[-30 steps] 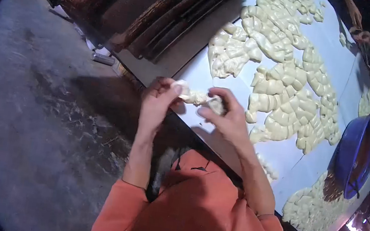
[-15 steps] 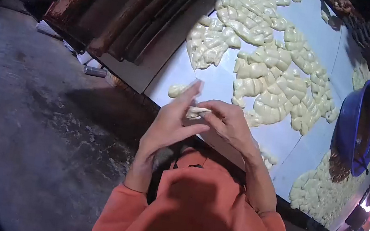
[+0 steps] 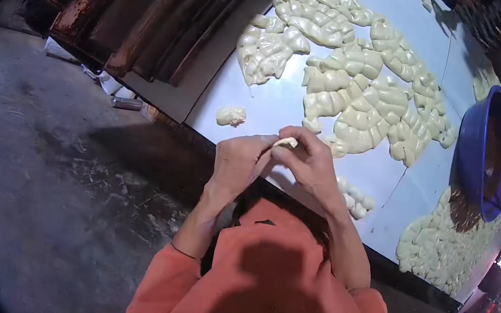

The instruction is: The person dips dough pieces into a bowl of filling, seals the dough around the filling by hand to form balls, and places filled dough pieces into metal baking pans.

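A small piece of pale dough (image 3: 286, 142) is pinched between the thumb and forefinger of my right hand (image 3: 314, 165), above the table's near edge. My left hand (image 3: 238, 162) meets it from the left, its fingers curled in against the same piece; its fingertips are partly hidden. Just beyond the left hand a short dough lump (image 3: 231, 115) lies on the white tabletop (image 3: 277, 99). Several small rounded dough pieces (image 3: 356, 200) rest by my right wrist. Farther back spreads a large batch of glossy, pale dough pieces (image 3: 366, 105), pressed against one another.
A blue basin (image 3: 473, 146) stands at the right of the table. Near it lies a wide patch of smaller dough pieces (image 3: 432, 252). Dark, curved, rusty metal pieces (image 3: 155, 15) cover the left side. A metal cylinder (image 3: 126, 103) sits on the concrete floor (image 3: 51, 205).
My left hand's fingers, spread and raised before, have closed in against the dough piece at my right fingertips. The view has shifted slightly, so the table's contents appear farther left.
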Tool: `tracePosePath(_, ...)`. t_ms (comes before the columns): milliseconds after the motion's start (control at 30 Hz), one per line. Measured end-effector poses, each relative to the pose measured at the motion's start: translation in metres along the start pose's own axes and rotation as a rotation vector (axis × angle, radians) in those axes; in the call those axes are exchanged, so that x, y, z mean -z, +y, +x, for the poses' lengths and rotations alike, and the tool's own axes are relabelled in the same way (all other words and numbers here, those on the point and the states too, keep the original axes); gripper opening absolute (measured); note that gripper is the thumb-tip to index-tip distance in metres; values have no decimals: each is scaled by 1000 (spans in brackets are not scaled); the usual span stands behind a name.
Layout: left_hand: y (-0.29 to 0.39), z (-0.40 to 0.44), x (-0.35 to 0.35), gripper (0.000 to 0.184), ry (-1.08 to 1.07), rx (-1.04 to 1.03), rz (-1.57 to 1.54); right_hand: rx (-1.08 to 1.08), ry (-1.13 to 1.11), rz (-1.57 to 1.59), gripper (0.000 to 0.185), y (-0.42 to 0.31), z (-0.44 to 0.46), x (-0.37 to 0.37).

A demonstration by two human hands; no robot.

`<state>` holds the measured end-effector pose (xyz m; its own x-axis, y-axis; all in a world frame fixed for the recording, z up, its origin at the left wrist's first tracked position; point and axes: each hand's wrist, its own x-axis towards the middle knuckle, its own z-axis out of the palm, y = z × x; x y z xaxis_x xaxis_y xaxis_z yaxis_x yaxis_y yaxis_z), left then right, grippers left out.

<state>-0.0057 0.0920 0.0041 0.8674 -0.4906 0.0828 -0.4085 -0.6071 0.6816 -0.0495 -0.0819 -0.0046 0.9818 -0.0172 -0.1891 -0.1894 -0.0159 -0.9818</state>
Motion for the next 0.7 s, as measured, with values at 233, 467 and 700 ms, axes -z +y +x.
tracePosePath(233,-32,-3,-29,33,38,-178,199,-80,18,249,19,4,-5,0)
tracePosePath(467,-22,-17,-39,82,24,-61,181,-129,65,873,41,-9,-14,47)
tracePosePath(700,50,20,-33,58,-41,-97,-222,-190,230,730,36,-5,-30,43)
